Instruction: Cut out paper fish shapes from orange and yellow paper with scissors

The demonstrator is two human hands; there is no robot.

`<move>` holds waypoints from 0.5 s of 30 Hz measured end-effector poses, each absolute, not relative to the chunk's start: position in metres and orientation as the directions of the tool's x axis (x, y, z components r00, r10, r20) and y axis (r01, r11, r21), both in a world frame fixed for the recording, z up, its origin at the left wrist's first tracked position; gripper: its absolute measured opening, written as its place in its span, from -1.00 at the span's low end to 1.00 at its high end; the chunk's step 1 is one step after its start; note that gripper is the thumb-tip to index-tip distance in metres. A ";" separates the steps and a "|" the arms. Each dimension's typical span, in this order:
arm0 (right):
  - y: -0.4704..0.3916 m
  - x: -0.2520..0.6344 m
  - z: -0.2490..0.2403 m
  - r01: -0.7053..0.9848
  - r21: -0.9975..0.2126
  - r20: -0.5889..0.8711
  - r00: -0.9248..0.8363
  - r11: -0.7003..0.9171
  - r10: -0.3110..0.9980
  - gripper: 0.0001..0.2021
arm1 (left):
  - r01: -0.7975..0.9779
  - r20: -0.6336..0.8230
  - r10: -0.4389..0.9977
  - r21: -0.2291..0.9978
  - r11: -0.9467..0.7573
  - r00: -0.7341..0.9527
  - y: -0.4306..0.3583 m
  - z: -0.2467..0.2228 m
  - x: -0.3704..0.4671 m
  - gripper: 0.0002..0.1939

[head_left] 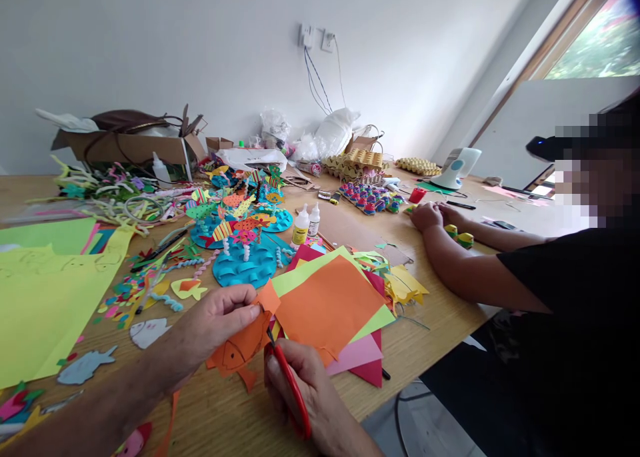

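Note:
Pinched between the thumb and fingers of my left hand is a piece of orange paper with a fish drawn on it in dark line. My right hand grips red-handled scissors, whose blades point up at the right edge of that paper. Beyond my hands lies a stack of coloured sheets with an orange sheet on top. A yellow paper fish and a pale blue fish cutout rest on the table to the left.
Blue discs with paper fish stand behind my hands, beside glue bottles. Large yellow-green sheets cover the left. Painted egg-carton pieces lie farther back. At the right, a person's arms rest on the table.

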State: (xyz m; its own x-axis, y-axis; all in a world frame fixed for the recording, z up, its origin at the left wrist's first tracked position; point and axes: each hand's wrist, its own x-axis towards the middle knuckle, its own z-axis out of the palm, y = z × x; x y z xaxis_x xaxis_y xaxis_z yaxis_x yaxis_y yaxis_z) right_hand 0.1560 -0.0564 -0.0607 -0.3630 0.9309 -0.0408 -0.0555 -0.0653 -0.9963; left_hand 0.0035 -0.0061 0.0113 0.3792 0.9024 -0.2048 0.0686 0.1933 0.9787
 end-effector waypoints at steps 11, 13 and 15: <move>-0.057 0.157 -0.057 -0.043 -0.997 -0.039 -0.375 -0.060 0.926 -0.51 | 0.133 -0.262 0.881 0.965 0.228 0.394 -0.007 0.017 0.003 -0.79; -0.058 0.157 -0.055 -0.038 -0.997 -0.042 -0.384 -0.061 0.922 -0.52 | 0.117 -0.262 0.876 0.965 0.235 0.405 -0.008 0.018 0.004 -0.78; -0.058 0.156 -0.054 -0.031 -0.998 -0.043 -0.389 -0.059 0.920 -0.54 | 0.101 -0.256 0.872 0.967 0.235 0.417 -0.008 0.018 0.005 -0.79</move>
